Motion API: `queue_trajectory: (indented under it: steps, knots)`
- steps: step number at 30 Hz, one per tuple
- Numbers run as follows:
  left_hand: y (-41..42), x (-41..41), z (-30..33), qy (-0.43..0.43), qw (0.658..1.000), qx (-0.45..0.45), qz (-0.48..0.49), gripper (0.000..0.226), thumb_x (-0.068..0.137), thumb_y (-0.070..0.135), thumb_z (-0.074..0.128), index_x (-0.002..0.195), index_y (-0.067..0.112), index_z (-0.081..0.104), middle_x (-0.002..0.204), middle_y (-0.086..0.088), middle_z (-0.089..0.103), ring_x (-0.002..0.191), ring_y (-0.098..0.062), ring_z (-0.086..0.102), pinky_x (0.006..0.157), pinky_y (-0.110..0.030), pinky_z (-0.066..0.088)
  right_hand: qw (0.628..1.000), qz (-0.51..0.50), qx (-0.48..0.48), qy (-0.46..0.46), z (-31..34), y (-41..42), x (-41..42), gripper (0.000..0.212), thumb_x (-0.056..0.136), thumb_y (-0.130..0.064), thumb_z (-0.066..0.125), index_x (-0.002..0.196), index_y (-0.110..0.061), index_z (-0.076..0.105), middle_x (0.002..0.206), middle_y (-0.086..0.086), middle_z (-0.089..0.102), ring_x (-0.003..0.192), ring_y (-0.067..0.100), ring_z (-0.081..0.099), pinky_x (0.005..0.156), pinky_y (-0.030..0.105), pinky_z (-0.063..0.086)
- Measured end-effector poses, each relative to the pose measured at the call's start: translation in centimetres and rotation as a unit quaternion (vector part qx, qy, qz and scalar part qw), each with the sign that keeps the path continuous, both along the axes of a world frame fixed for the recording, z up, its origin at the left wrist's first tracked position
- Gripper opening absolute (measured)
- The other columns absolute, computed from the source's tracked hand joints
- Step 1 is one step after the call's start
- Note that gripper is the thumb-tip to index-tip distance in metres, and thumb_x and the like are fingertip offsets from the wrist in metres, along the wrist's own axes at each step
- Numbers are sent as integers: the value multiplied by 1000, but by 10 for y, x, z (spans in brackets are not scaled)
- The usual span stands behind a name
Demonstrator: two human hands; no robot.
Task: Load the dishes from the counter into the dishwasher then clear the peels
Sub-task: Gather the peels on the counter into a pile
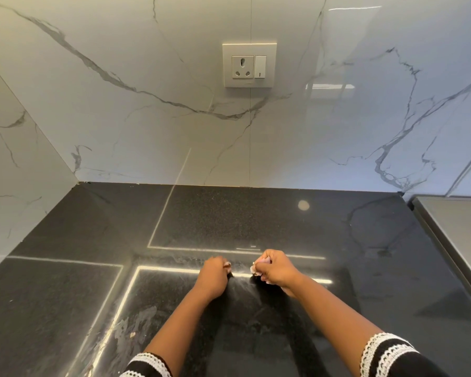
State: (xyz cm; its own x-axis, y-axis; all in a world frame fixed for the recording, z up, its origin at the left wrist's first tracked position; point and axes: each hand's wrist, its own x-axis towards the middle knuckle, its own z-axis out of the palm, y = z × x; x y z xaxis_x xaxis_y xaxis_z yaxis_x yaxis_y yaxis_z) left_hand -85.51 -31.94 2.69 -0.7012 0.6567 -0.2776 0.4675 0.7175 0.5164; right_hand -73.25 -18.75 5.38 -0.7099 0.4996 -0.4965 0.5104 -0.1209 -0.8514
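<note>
Both my hands are down on the glossy black counter [256, 219], side by side near its middle. My right hand [276, 269] is curled round a small bunch of pale pinkish peels [257, 268], which stick out past my fingers. My left hand [212, 276] has its fingers bent, and its fingertips pinch a small peel scrap [227, 265] at the counter surface. One tiny pale scrap [132, 334] lies on the counter at the lower left, among wet smears. No dishes and no dishwasher are in view.
A white marble wall [147, 104] rises behind and to the left of the counter, with a socket and switch plate [249, 65] on it. A grey flat surface [457, 221] adjoins the counter at the right edge.
</note>
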Motion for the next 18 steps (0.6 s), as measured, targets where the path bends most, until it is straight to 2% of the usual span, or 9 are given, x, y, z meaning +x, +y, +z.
queue_trajectory:
  steps: [3, 5, 11, 15, 18]
  knots:
    - [-14, -6, 3, -169, 967, 131, 136, 15, 98, 10, 51, 85, 9, 58, 77, -7, 59, 66, -15, 56, 62, -23, 49, 1000, 0, 3, 0, -2, 1, 6, 19, 88, 0, 63, 77, -12, 52, 67, 7, 58, 53, 11, 50, 46, 20, 41]
    - [-25, -7, 3, -178, 956, 162, 167, 15, 96, 9, 54, 82, 12, 58, 73, -5, 59, 62, -13, 54, 60, -23, 47, 1000, -1, 2, 0, -3, 1, 9, 18, 88, -1, 63, 78, -11, 52, 67, 7, 58, 52, 11, 50, 46, 20, 41]
    - [-31, 6, 2, -77, 983, 117, 122, 7, 91, 13, 64, 85, 10, 63, 75, -5, 63, 68, -17, 56, 70, -35, 50, 1000, 3, 0, -5, -3, 0, 12, 16, 89, -1, 61, 80, -11, 52, 68, 8, 58, 53, 11, 50, 46, 20, 41]
    - [-24, 19, 2, 16, 992, 100, 80, 11, 92, 17, 63, 82, 14, 57, 84, -3, 58, 78, -18, 53, 66, -28, 37, 1000, 10, 6, -11, -1, 0, 14, 16, 90, 0, 59, 80, -11, 52, 71, 9, 59, 55, 12, 51, 48, 21, 42]
    - [-24, 20, 0, 63, 993, 86, 49, 5, 94, 14, 59, 90, 12, 61, 96, -5, 58, 87, -21, 55, 71, -27, 38, 1000, 13, 7, -14, 0, 0, 17, 16, 90, 0, 58, 80, -12, 52, 71, 8, 58, 56, 12, 52, 48, 20, 43]
